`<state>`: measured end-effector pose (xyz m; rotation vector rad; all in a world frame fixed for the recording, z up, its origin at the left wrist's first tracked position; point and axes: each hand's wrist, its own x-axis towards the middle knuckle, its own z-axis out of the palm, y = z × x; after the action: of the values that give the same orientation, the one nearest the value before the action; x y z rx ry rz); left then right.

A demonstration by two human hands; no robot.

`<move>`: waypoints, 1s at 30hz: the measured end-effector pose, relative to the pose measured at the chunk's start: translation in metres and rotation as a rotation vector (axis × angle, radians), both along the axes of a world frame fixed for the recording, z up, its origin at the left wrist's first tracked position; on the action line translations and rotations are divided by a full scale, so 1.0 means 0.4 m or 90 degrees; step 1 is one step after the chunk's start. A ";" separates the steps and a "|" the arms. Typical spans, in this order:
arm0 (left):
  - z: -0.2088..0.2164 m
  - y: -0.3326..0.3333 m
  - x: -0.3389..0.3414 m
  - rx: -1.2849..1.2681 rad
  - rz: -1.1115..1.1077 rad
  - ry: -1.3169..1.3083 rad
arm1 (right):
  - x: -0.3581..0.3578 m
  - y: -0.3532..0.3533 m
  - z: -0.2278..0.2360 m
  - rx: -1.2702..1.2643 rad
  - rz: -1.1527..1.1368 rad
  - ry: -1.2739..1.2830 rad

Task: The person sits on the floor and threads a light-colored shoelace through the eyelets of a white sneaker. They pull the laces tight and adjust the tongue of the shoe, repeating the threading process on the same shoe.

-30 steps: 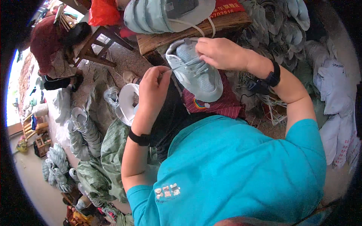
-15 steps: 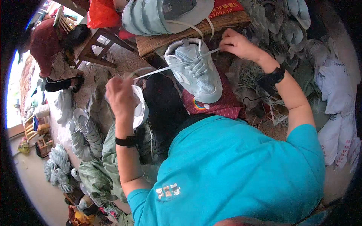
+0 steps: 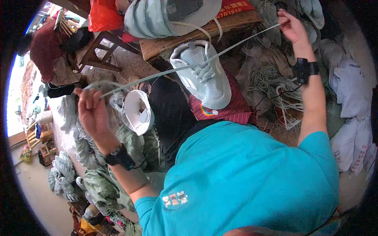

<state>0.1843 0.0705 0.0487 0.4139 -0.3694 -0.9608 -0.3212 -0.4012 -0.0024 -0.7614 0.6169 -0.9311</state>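
A pale grey-white sneaker (image 3: pixel 210 88) rests toe toward me on the striped maroon cloth (image 3: pixel 240 106) over my lap. Its lower eyelets are laced. From there one flat shoelace (image 3: pixel 244 42) stretches out taut to both sides. At the left, my left hand (image 3: pixel 93 116) is closed on one lace end, with a blurred loop of lace trailing beside it. Far out to the upper right, my right hand (image 3: pixel 293 28) pinches the other end. A white shoe upper (image 3: pixel 138 112) lies between my left hand and my dark-trousered leg.
Nested shoe uppers (image 3: pixel 149 19) lie on a wooden block (image 3: pixel 157 50) ahead, beside a red bag (image 3: pixel 103 17). Loose laces (image 3: pixel 267 80) are heaped at the right near stuffed white sacks (image 3: pixel 350 90). More shoes and green sacks (image 3: pixel 100 185) fill the left floor; a wooden stool (image 3: pixel 104 51) stands beyond.
Both hands have moved apart, the left outward and down, the right up and outward, drawing longer lengths of lace from the sneaker. The white upper is now more exposed.
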 end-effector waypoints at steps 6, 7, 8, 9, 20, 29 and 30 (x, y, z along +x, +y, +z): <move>-0.105 0.154 0.182 0.287 0.324 -0.187 | -0.097 -0.051 0.003 -0.095 -0.273 0.180; -0.112 0.137 0.158 0.382 0.404 -0.239 | -0.101 -0.033 -0.004 -0.125 -0.237 0.279; -0.120 0.116 0.122 0.476 0.486 -0.290 | -0.068 0.013 -0.008 -0.177 -0.193 0.376; -0.108 0.061 0.047 0.528 0.480 -0.359 | -0.009 0.075 -0.020 -0.225 -0.143 0.469; -0.174 -0.233 -0.400 0.441 -0.004 -0.492 | 0.366 0.505 -0.021 -0.383 0.371 0.412; -0.187 -0.241 -0.424 0.510 -0.069 -0.577 | 0.404 0.526 0.004 -1.066 0.245 0.701; -0.185 -0.243 -0.422 0.516 -0.084 -0.570 | 0.407 0.528 0.003 -1.081 0.255 0.726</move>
<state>0.0154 -0.0268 -0.0253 1.5959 -0.8155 -0.9863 -0.1586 -0.1900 -0.0013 -2.9191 0.4505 -0.3654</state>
